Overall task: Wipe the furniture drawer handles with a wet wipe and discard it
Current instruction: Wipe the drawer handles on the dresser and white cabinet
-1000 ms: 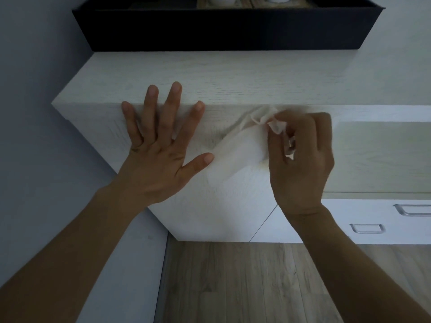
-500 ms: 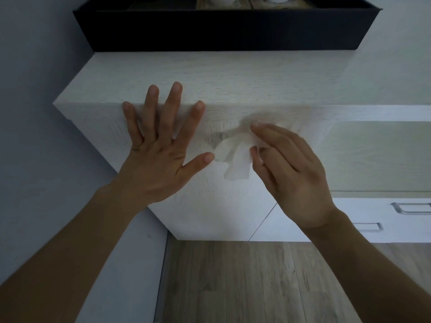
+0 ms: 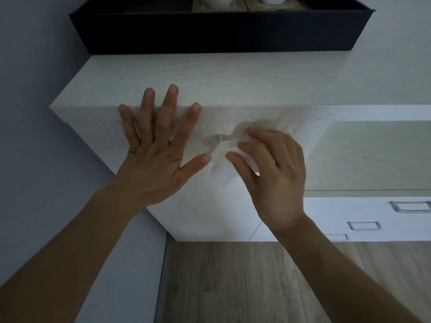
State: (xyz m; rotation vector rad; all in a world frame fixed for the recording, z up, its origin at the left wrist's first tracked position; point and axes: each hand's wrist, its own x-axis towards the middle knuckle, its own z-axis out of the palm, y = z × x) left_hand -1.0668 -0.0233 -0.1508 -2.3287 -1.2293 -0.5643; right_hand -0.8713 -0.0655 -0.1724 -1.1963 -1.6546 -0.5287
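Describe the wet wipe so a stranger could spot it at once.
Find the pale cabinet below the black box. On its front, beside the left hand, the wipe sits under the right hand. It is the only crumpled white sheet there.

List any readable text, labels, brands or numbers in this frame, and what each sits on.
None readable. The black box, the pale cabinet, the wet wipe and the drawer handles show no print, label or number. The white items in the box are cut off at the frame's top edge, and no marking shows on the visible part.
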